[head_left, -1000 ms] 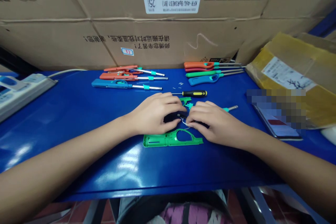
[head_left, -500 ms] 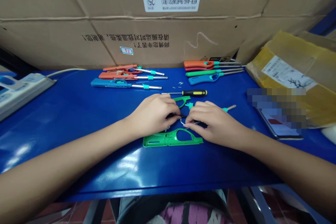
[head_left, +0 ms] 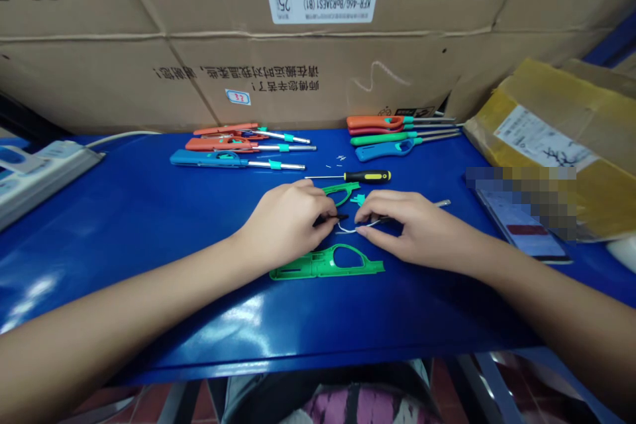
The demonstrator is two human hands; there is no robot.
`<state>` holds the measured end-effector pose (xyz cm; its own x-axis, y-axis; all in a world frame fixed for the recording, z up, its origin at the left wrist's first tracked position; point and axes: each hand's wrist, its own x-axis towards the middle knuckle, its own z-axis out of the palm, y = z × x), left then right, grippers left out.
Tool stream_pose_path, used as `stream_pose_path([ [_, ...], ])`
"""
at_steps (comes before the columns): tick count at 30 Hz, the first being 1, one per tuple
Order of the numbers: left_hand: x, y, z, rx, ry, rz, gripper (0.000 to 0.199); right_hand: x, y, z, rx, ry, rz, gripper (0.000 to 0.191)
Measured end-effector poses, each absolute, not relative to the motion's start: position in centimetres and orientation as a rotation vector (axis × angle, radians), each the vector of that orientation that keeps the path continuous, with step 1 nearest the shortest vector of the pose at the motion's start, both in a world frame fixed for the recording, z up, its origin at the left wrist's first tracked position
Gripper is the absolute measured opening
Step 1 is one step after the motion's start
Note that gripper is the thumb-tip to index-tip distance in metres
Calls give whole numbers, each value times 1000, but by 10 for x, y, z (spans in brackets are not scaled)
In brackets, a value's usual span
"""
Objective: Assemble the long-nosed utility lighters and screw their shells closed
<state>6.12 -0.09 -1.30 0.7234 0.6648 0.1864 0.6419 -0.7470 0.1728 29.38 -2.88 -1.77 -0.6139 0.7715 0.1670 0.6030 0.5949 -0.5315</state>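
A small black part (head_left: 342,216) is pinched between the thumb and fingers of my left hand (head_left: 297,217). From it a thin white wire (head_left: 348,232) curves to my right hand (head_left: 422,228), whose thumb and curled fingers hold it. Below my hands lies a green lighter shell half (head_left: 325,264), its inside facing up. A second green shell half (head_left: 350,189) is partly hidden behind my left hand. Beside my right fingertips rests a small teal piece (head_left: 358,199). The end of a metal tube (head_left: 442,203) sticks out behind my right hand.
A black-and-yellow screwdriver (head_left: 368,177) lies beyond my hands, with tiny white bits (head_left: 340,158) behind it. Long lighters stand grouped at back left (head_left: 209,158) and back right (head_left: 382,149). A power strip (head_left: 54,169) is left; a phone (head_left: 527,228) and yellow-taped package (head_left: 561,139) are right.
My right hand has shifted slightly right, away from my left, and the white wire between them shows a longer stretch. The black part is still in my left hand.
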Motion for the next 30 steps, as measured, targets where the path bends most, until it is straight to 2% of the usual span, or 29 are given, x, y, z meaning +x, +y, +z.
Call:
stream_pose_path([
  [9, 60, -2, -15, 2842, 1050, 420, 17, 309, -24, -13, -1086, -2561, 592, 6],
  [14, 61, -2, -12, 2833, 984, 535, 21, 303, -26, -12, -1111, -2593, 572, 10],
  [24, 57, 6, -12, 2909, 803, 314, 14, 299, -31, -9, -1220, -2596, 574, 9],
  [30, 56, 11, -13, 2861, 752, 306, 7, 298, -30, -11, -1245, -2568, 610, 7],
])
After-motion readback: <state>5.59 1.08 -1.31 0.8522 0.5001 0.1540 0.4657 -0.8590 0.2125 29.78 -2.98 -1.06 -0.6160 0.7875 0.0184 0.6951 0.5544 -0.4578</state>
